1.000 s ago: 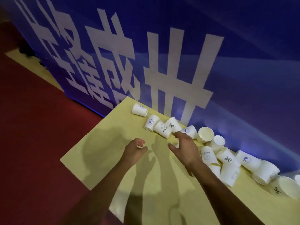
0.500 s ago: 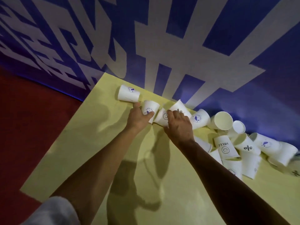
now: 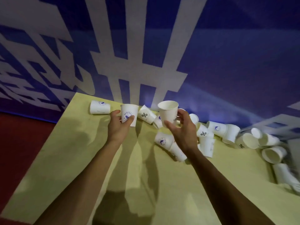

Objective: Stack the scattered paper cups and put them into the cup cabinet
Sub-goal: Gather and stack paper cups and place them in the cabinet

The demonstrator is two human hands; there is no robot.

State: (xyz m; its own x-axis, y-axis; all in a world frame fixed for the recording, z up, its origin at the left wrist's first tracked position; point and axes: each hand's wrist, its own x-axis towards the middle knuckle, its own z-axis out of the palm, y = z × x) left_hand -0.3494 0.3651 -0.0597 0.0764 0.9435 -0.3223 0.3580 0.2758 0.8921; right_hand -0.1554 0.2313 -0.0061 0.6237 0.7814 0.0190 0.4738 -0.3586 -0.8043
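Note:
My left hand [image 3: 118, 127] grips a white paper cup with a blue round logo [image 3: 129, 114], held upright just above the yellow table [image 3: 68, 153]. My right hand [image 3: 183, 132] holds a second white cup [image 3: 168, 113] by its lower part, mouth up and tilted, lifted off the table. One cup [image 3: 99, 107] lies on its side at the far left. A cup with a percent mark [image 3: 146, 114] lies between my hands. Several more cups [image 3: 215, 129] lie scattered along the wall to the right. No cup cabinet is in view.
A blue wall banner with large white characters [image 3: 146, 59] stands right behind the table's far edge. Red floor [image 3: 21, 143] lies past the table's left edge. A blurred white object [image 3: 287, 177] lies at the table's right end.
Both hands reached forward to the cups on the table, each closed around one, and both cups are now lifted. The camera has moved closer to the table.

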